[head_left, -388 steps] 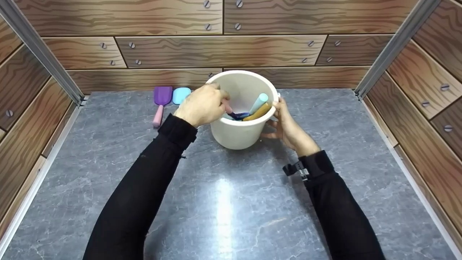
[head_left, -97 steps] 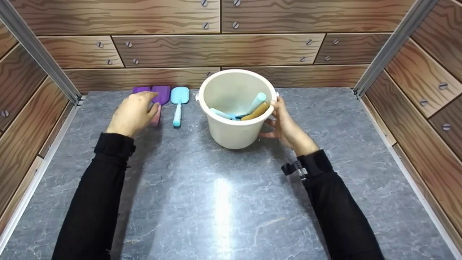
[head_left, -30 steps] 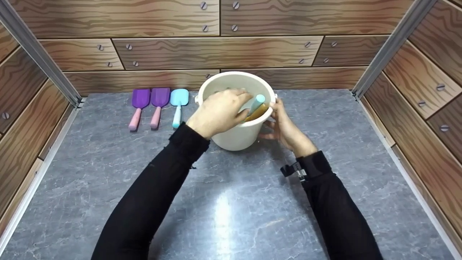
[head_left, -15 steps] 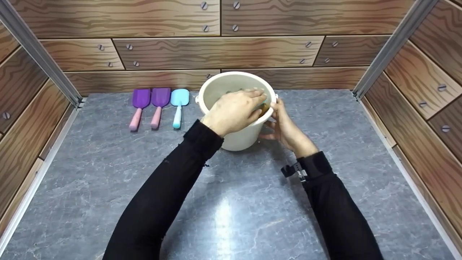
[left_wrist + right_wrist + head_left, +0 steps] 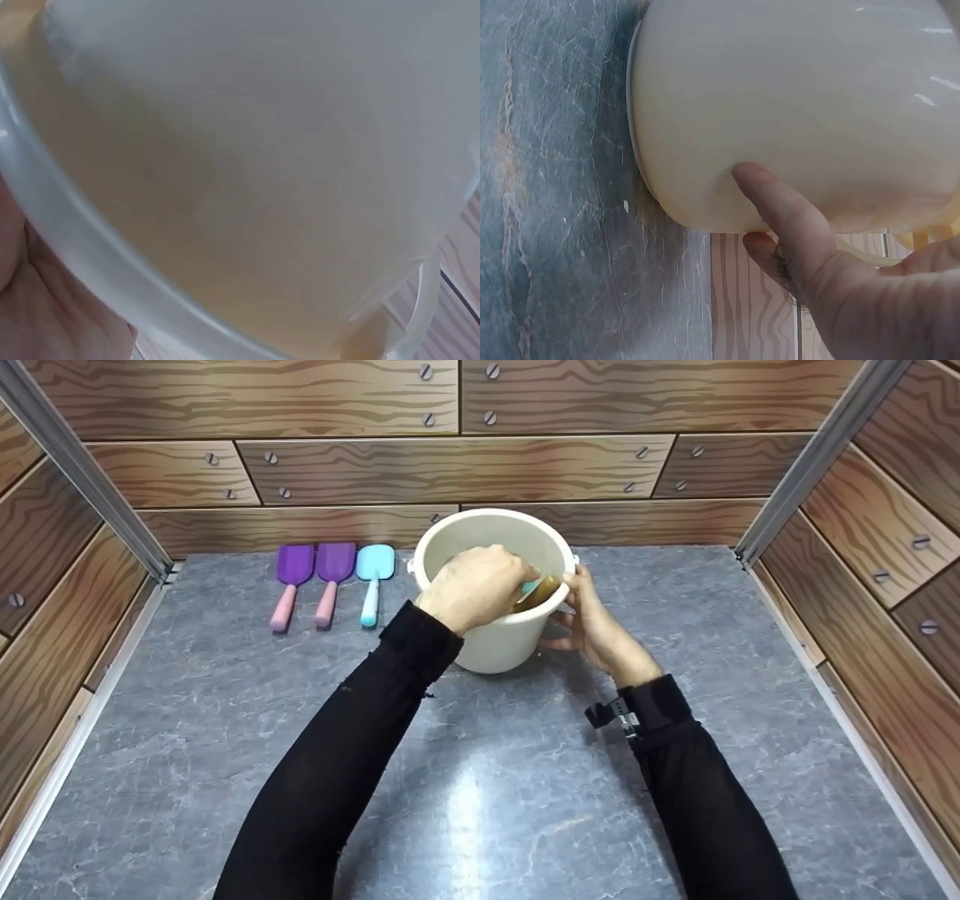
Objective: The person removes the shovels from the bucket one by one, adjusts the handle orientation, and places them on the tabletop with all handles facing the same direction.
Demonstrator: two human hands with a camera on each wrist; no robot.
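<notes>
A cream bucket (image 5: pixel 489 649) stands upright near the back wall. My left hand (image 5: pixel 480 585) reaches over its near rim, knuckles bent and fingertips pointing down inside, where they are hidden. Beside those fingers show a mustard-coloured piece (image 5: pixel 544 591) and a bit of a light blue handle (image 5: pixel 529 585). My right hand (image 5: pixel 596 622) steadies the bucket from the right, thumb at the rim and fingers against the outer wall; the right wrist view has a fingertip (image 5: pixel 751 174) pressing that wall. Left of the bucket lie two purple shovels (image 5: pixel 295 564) with pink handles and a light blue shovel (image 5: pixel 375 562).
The shovels lie side by side along the back wall (image 5: pixel 300 525), handles toward me. Wood-patterned side walls (image 5: pixel 885 577) enclose the grey marbled table (image 5: pixel 540 810). In the left wrist view the bucket's inner wall (image 5: pixel 262 150) fills most of the picture.
Since the oldest frame, a second purple shovel has joined the row. Over the last second my left hand has gone further right into the bucket and its fingers have bent down; the right stays put.
</notes>
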